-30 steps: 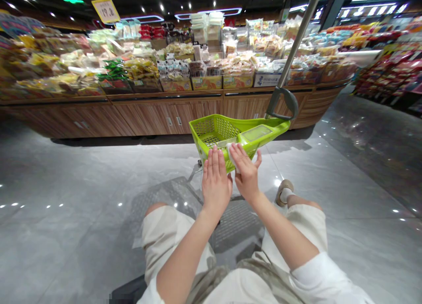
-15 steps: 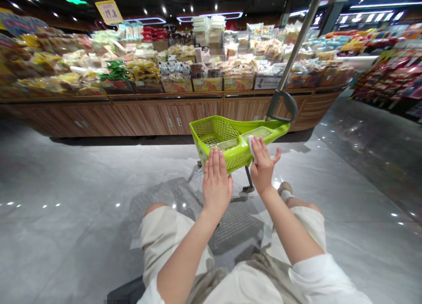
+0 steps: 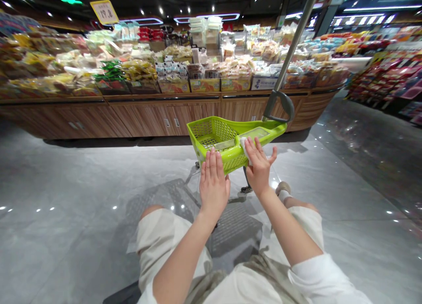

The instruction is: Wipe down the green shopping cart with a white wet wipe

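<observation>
A lime-green plastic mesh basket point(image 3: 214, 134) sits on top of a shopping cart, tilted in the picture. My right hand point(image 3: 259, 165) presses a white wipe point(image 3: 245, 150) onto the basket's near rim, fingers spread over it. My left hand point(image 3: 213, 185) stands flat and upright, fingers together, holding nothing, its fingertips at the basket's near edge. A thin pale strip lies inside the basket. The basket's near underside is hidden behind my hands.
A grey cart pole with a curved handle point(image 3: 278, 106) rises beyond the basket. Ahead stands a wooden display counter point(image 3: 165, 117) piled with packaged snacks, and a shelf of red packets point(image 3: 385, 77) stands at right. The floor is polished grey tile.
My right hand with the wipe has slid left along the rim since half a second ago, after moving right before that. My left hand has barely moved.
</observation>
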A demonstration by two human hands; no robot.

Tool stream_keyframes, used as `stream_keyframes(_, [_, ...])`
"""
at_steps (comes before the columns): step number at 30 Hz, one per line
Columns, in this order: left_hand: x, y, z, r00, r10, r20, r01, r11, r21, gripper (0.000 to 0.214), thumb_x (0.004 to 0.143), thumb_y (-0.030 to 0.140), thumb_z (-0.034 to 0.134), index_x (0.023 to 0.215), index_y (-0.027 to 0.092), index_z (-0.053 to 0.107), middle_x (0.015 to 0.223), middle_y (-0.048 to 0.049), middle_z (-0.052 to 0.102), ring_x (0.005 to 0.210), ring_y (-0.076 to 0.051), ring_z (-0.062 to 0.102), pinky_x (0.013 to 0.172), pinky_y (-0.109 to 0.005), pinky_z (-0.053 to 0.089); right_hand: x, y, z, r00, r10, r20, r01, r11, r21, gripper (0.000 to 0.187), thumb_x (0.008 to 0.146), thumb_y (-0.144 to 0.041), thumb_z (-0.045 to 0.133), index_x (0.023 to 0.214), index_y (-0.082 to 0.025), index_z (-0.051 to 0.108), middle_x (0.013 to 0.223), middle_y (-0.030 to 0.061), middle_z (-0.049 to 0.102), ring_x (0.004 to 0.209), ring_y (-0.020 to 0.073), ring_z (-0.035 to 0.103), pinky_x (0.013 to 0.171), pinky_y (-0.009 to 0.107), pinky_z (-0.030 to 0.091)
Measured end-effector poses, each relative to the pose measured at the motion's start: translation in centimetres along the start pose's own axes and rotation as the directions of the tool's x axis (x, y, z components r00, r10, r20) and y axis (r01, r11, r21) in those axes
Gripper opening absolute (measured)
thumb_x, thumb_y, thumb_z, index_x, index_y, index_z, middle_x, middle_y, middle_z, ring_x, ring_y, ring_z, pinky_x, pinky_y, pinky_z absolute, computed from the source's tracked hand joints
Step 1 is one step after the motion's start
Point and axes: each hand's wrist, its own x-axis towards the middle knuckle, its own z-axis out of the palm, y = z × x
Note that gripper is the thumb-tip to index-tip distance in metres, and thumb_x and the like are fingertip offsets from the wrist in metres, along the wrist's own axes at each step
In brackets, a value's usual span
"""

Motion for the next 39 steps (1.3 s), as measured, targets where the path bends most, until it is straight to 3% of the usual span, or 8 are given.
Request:
stream_keyframes(6, [0.0,-0.1,0.4,1.000,-0.013,-0.003,0.013,1.000,0.027,0.083,0.086,0.013,0.051,0.157,0.007,0.008,0.164,-0.0193,0.022,0.154,-0.026,0.010,0.123,-0.047,0.022,-0.8,-4.5,0.2,0.979,-0.163,0.121,0.149,0.982,0.113,0.073,0.085,-0.008,0.035,0.156,-0.023,0.028,0.148,0.0088,0.052,0.140,0.0188,0.045,0.123,0.047,0.005])
stream_keyframes(9, [0.0,-0.1,0.4,1.000,-0.002,-0.010,0.002,1.000,0.019,0.081,0.090,0.021,0.051,0.157,0.007,0.007,0.164,-0.0194,0.021,0.154,-0.026,0.011,0.123,-0.046,0.023,-0.5,-2.3,-0.1,0.975,-0.201,0.097,0.193,0.977,0.087,0.074,0.085,-0.006,0.036,0.156,-0.026,0.028,0.148,0.0071,0.052,0.140,0.0194,0.045,0.123,0.050,0.001])
stream_keyframes(13, [0.1,0.0,0.2,1.000,-0.001,-0.021,0.002,1.000,0.007,0.081,0.095,0.033,0.048,0.157,0.007,0.004,0.164,-0.0198,0.021,0.154,-0.027,0.013,0.122,-0.047,0.024,0.0,0.4,0.0,0.998,-0.061,0.025,0.061,0.998,-0.013,0.082,0.077,-0.004,0.037,0.155,-0.028,0.029,0.147,0.0056,0.053,0.143,0.0238,0.041,0.120,0.058,-0.002])
stream_keyframes(20, [0.1,-0.2,0.5,1.000,-0.019,-0.020,0.019,1.000,0.012,0.078,0.094,0.020,0.045,0.158,0.012,0.001,0.165,-0.0155,0.019,0.153,-0.023,0.013,0.124,-0.045,0.022,-0.6,-4.2,0.4,0.983,-0.144,0.117,0.128,0.983,0.133,0.073,0.085,-0.008,0.034,0.156,-0.025,0.028,0.149,0.0083,0.051,0.140,0.0194,0.045,0.122,0.048,0.010])
stream_keyframes(24, [0.1,-0.1,0.3,1.000,-0.017,-0.006,0.017,1.000,0.023,0.075,0.097,0.028,0.043,0.158,0.010,0.003,0.165,-0.0160,0.019,0.154,-0.024,0.013,0.123,-0.044,0.022,-0.1,-2.0,0.3,0.980,-0.171,0.098,0.159,0.980,0.122,0.073,0.085,-0.007,0.036,0.154,-0.028,0.031,0.148,0.0059,0.052,0.140,0.0204,0.044,0.122,0.051,0.003])
stream_keyframes(29, [0.2,0.0,0.2,1.000,-0.015,-0.013,0.016,1.000,0.026,0.074,0.100,0.035,0.040,0.158,0.009,0.001,0.164,-0.0176,0.021,0.154,-0.024,0.013,0.123,-0.045,0.024,0.3,-0.6,0.7,1.000,0.021,-0.017,-0.020,0.999,0.050,0.076,0.080,-0.007,0.036,0.153,-0.028,0.034,0.148,0.0059,0.052,0.142,0.0244,0.042,0.120,0.058,0.001])
stream_keyframes(34, [0.1,-0.1,0.3,1.000,-0.023,-0.018,0.024,1.000,0.017,0.076,0.097,0.024,0.042,0.158,0.012,0.000,0.164,-0.0156,0.021,0.153,-0.024,0.015,0.123,-0.044,0.022,-0.1,-3.7,0.1,0.974,-0.179,0.139,0.158,0.976,0.153,0.069,0.086,-0.010,0.036,0.153,-0.025,0.034,0.148,0.0068,0.052,0.138,0.0198,0.047,0.123,0.048,0.008])
stream_keyframes(39, [0.1,0.0,0.3,0.999,-0.016,-0.027,0.017,0.999,0.027,0.074,0.099,0.032,0.041,0.158,0.009,0.003,0.164,-0.0166,0.021,0.154,-0.023,0.012,0.123,-0.044,0.023,0.5,-0.9,-0.3,0.988,-0.117,0.103,0.106,0.988,0.111,0.073,0.081,-0.005,0.036,0.151,-0.027,0.038,0.148,0.0049,0.052,0.140,0.0200,0.045,0.122,0.052,-0.001])
